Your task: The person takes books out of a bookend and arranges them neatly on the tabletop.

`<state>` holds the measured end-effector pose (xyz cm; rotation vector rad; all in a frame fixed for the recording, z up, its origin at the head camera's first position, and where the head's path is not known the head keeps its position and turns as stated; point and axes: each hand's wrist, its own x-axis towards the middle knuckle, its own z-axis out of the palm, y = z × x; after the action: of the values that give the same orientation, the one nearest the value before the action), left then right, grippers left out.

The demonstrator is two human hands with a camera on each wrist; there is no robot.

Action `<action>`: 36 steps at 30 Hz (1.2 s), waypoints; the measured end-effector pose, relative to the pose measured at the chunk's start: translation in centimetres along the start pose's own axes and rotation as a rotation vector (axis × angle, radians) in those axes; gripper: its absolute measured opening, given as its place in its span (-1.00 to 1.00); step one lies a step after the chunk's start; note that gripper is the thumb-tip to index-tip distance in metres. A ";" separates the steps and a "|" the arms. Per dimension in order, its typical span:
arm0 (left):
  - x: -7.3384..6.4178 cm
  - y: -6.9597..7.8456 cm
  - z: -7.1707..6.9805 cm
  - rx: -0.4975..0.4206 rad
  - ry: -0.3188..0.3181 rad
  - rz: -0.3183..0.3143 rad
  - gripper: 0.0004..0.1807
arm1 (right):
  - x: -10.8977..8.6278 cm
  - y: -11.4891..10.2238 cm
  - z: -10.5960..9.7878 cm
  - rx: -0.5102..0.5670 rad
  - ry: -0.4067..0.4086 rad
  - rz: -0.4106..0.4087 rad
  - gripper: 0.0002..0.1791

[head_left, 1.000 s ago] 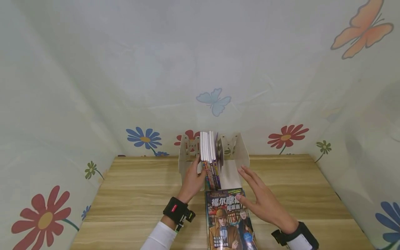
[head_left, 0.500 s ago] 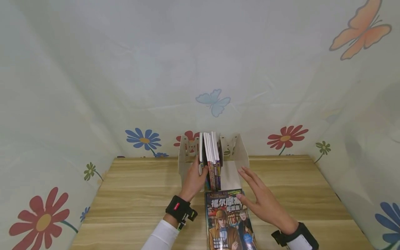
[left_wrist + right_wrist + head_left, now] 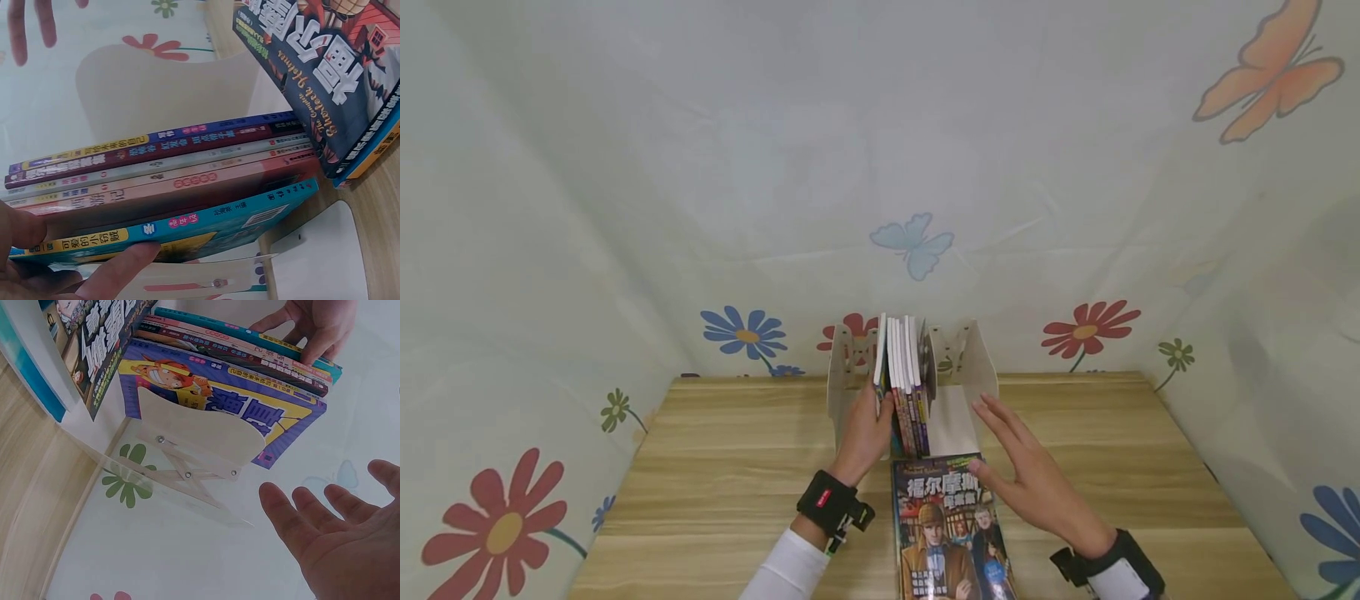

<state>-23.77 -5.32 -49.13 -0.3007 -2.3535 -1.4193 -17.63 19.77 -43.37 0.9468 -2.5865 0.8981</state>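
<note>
The left standing book is teal with yellow; right of it, spines run pink, grey, maroon, purple-yellow. Off-white rack; tan wood-grain desk; pale backdrop with red and blue flowers, orange butterfly right.

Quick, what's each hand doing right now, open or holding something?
Left hand: holding, pinching the teal book.
Right hand: open, holding nothing.

“福尔摩斯”, “Sherlock Holmes” on the dark book; “可爱的小窃贼” on the teal book.
</note>
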 end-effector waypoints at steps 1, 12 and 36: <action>0.0 0.2 -0.1 0.005 0.003 0.002 -0.56 | 0.1 0.0 0.0 -0.003 0.000 -0.004 -0.17; 0.3 1.5 -1.2 -0.036 0.036 0.044 -0.69 | 1.1 -0.3 -0.8 -0.012 0.009 -0.040 -0.19; 0.3 3.4 -2.6 -0.025 0.068 0.049 -0.55 | 2.6 -1.0 -2.7 -0.023 -0.020 -0.061 -0.16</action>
<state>-22.24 -6.03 -45.21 -0.3100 -2.2609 -1.4145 -18.93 19.60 -39.72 1.0274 -2.5640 0.8452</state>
